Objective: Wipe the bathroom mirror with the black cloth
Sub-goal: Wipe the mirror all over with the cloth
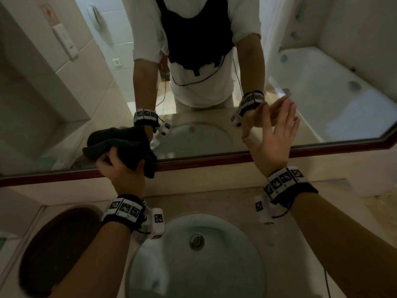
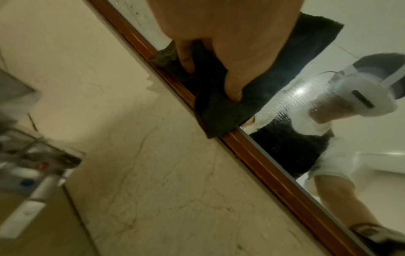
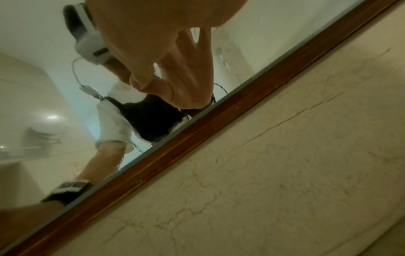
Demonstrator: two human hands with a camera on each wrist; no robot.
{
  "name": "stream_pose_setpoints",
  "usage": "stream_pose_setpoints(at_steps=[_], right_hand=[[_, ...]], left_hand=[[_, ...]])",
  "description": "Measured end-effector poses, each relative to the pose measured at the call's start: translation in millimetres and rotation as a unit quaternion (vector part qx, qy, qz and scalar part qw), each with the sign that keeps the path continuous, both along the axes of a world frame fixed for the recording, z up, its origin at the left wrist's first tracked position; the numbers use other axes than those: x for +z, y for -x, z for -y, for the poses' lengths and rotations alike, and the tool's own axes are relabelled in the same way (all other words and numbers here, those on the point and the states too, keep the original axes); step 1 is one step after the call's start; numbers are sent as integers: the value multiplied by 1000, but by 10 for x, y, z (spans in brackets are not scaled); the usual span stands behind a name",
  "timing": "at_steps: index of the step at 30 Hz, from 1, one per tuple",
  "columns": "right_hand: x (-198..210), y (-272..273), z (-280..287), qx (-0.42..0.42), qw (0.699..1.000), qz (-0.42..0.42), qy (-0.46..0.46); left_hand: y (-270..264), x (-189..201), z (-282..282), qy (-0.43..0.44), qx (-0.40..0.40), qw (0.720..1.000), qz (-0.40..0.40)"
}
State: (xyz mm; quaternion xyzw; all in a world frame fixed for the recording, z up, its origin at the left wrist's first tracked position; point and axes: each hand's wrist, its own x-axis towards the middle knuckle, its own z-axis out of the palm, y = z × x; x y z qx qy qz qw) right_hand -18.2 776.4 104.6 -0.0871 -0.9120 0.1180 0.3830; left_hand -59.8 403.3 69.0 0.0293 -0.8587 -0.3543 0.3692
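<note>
One hand is wiping: the left hand (image 1: pixel 120 168) is bunching the black cloth (image 1: pixel 122 145) against the mirror (image 1: pixel 193 138), just above its wooden frame (image 1: pixel 214 161).
Head view: the right hand (image 1: pixel 272 138) is hovering open-fingered near the glass. Left wrist view: curled fingers (image 2: pixel 232 86) are clamping cloth overlapping the frame; keep pressure flat and work upward from the frame. Right wrist view: fingers spread, empty.

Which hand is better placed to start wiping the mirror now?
Left. The left hand already grips the black cloth at the mirror's lower edge, by the wooden frame. The right hand is open against the glass and holds nothing.
</note>
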Motion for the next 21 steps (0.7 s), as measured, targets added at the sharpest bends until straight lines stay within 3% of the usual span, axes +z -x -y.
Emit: stream_pose_setpoints(at_steps=[5, 10, 13, 21], right_hand=[[-86, 60, -39, 5, 1000, -14, -14], [-152, 93, -56, 12, 999, -46, -24], [-171, 105, -73, 14, 998, -54, -27], [-192, 131, -74, 20, 998, -50, -16]], left_hand=[[2, -36, 107, -7, -36, 999, -3], [-41, -72, 173, 90, -34, 995, -26], [19, 38, 81, 12, 1, 1000, 4], [-30, 92, -8, 5, 3, 999, 38]])
